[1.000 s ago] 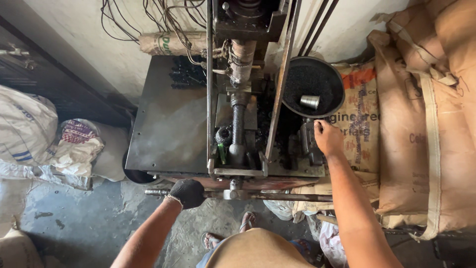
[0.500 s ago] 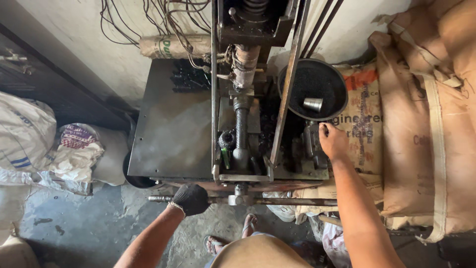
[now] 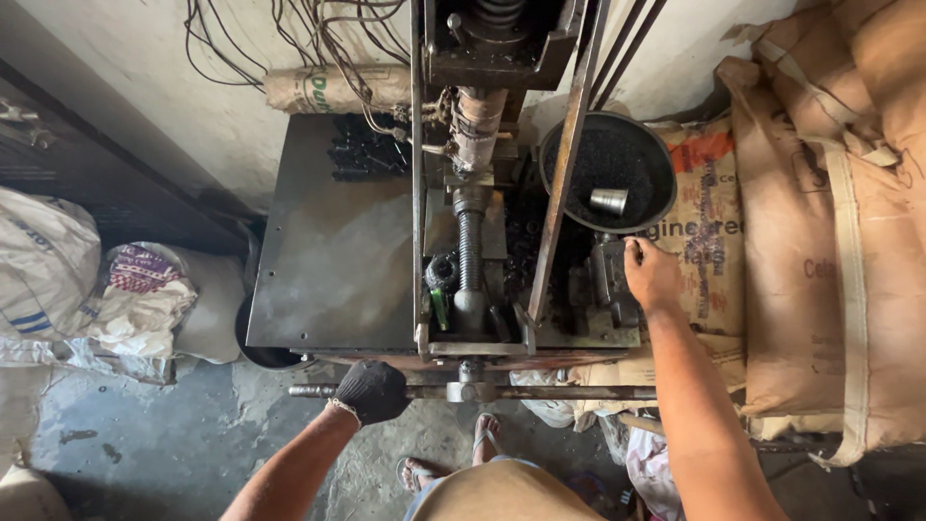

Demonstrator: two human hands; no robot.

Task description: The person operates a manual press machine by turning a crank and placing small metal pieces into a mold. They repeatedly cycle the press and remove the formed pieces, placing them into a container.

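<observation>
Gloved left hand [image 3: 372, 391] clenched round the horizontal bar [image 3: 540, 393]; right hand [image 3: 652, 275] fingertips hidden behind the machine block [image 3: 608, 280], grip unclear

Your gloved left hand [image 3: 371, 391] grips the horizontal steel bar [image 3: 540, 393] at the press's front. Your bare right hand [image 3: 652, 275] rests on the metal block [image 3: 608, 280], just below the round black bowl [image 3: 644, 207] holding a small metal cup [image 3: 608, 201].
</observation>
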